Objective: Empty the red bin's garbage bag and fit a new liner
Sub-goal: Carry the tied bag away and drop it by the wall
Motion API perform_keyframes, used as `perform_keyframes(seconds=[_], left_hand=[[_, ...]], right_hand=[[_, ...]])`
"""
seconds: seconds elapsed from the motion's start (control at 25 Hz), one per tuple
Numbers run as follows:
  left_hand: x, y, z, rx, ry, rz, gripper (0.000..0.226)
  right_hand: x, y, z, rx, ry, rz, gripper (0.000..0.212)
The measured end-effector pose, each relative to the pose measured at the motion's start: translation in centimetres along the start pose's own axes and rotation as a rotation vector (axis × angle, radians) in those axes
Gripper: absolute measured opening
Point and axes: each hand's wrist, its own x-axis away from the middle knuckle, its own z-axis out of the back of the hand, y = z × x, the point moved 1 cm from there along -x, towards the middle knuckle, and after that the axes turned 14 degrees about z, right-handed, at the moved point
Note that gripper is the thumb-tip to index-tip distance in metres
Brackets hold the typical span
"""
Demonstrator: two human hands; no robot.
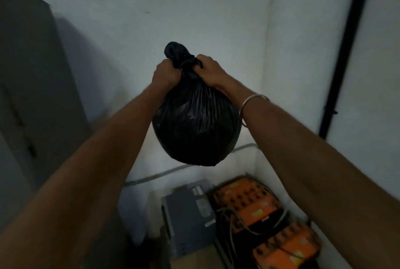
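Black garbage bag (195, 125) hangs mid-frame, held up in the air w/ both arms stretched out, in front of a pale wall (151, 30). Bag is full and rounded, glossy, creased in vertical folds; its neck is gathered and bunched into a knot-like lump at the top, just above the hands. Bottom of bag hangs free, touching nothing.

Left hand (165, 74) grips the neck on the left side, fingers curled tight round the gathered plastic. Right hand (208, 70) grips the neck on the right side, fingers curled likewise, knuckles toward camera. Hands sit close together, the neck between them. A thin metal bangle (252, 103) sits on the right wrist, near the bag's upper right side.

Lower right of frame, on the floor in the corner: orange batteries (249, 201) w/ dark caps and pale cables looped over them, a 2nd orange group below-right. Just left of them a grey-blue box unit (188, 214) w/ labels, blurred. Left edge of frame: a grey panel or door (32, 74). Upper right: a dark vertical pipe (348, 41) runs down the wall. Scene is dim; red bin not in view.
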Motion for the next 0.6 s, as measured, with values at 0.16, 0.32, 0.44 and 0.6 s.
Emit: perform_keyframes(seconds=[0.16, 0.32, 0.44, 0.6], left_hand=[[0.7, 3.1, -5.9, 0.058, -0.134, -0.081, 0.026], [2.0, 5.2, -10.3, 0.111, -0.231, -0.131, 0.024], [3.4, 6.2, -13.1, 0.13, -0.279, -0.177, 0.021], [5.9, 5.7, -18.1, 0.126, -0.356, -0.206, 0.006]], right_hand=[[4.0, 4.1, 3.3, 0.113, 0.06, -0.091, 0.016], [7.7, 6.3, 5.7, 0.198, 0.085, -0.167, 0.013], [10.4, 7.5, 7.1, 0.224, 0.092, -0.216, 0.011], [15.2, 10.4, 7.1, 0.222, 0.077, -0.293, 0.009]])
